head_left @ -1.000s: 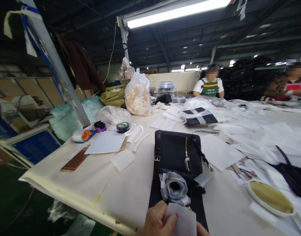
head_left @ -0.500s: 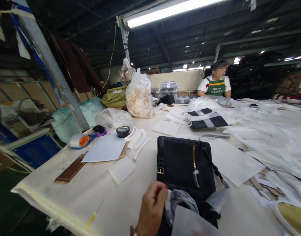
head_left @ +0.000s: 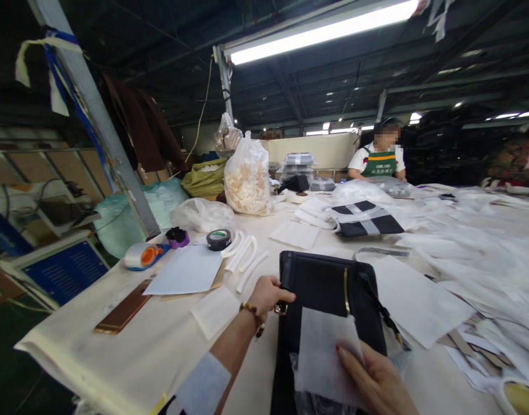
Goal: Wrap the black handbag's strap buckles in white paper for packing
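Note:
A black handbag [head_left: 316,279] lies on the table before me, with a gold zip on its front and a buckled strap along its left side. My left hand [head_left: 271,295] is closed on that side strap [head_left: 282,308], just by the gold buckle. Over the lower front of the bag, my right hand [head_left: 374,374] pinches a white paper sheet [head_left: 322,346], its thumb on top. Beneath the sheet, a clear plastic wrapping [head_left: 310,402] partly shows. A black tassel-like cord [head_left: 383,311] hangs at the bag's right side.
Left of the bag lie foam strips [head_left: 242,253], a black tape roll [head_left: 219,239], a tape dispenser [head_left: 146,255] and a brown phone-like slab [head_left: 124,305]. Behind is a wrapped black bag [head_left: 368,219]. Paper sheets [head_left: 424,294] lie right. A co-worker [head_left: 379,158] is across the table.
My left hand has moved up from the plastic-wrapped bundle to the strap by the buckle. My right hand has come into view with the white sheet, now higher over the bag's front.

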Tool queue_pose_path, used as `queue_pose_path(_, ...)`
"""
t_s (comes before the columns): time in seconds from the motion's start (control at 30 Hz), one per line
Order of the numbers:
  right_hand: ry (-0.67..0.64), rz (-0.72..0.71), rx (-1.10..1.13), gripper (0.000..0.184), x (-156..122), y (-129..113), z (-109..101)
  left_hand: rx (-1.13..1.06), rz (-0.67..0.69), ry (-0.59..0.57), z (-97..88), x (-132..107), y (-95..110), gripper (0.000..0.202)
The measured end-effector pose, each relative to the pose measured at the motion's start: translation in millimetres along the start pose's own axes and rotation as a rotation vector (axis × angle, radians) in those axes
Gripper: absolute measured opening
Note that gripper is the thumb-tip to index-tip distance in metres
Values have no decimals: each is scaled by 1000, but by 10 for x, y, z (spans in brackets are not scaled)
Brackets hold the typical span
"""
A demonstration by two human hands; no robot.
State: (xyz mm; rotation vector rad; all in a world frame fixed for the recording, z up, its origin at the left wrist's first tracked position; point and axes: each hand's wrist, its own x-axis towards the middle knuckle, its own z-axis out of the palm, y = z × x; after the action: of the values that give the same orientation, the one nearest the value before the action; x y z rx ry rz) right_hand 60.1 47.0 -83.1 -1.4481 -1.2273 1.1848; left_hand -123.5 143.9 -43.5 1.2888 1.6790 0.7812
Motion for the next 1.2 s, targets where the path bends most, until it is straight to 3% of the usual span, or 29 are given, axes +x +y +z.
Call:
queue_pose_path(0.13, -51, 13, 64, 19, 397, -216, 225, -190, -75, -126, -104, 22, 130, 25)
queue_pose_path(0.27, -141, 84, 270, 18, 661, -313, 549, -246, -62, -110, -87, -21, 149, 26)
queue_pose_path(0.4, -156, 140, 461, 13, 802, -366, 725, -217, -43, -78, -30, -54, 28, 19)
queue_pose_path(0.53, -158, 179, 562, 10, 858, -391, 756, -182, 4, -28, -74, -53, -104, 8)
queue_pose_path(0.63, -164, 211, 593, 9, 863, -403, 742, -169, 77, 131, -174, -25, -179, 12)
queue_pose_path(0.73, -183, 223, 615, 10, 854, -404, 720, -203, 57, 233, -225, 10, -259, 21)
queue_pose_path(0.87, -228, 203, 643, 14, 828, -391, 704, -316, -41, 90, -161, 2, -342, 35)
queue_pose_path(0.97, -246, 193, 642, 17, 806, -395, 700, -394, -33, 7, -102, -38, -349, 41)
queue_pose_path(1.2, -266, 200, 591, 19, 751, -398, 652, -356, 54, 78, -71, -81, -325, 31)
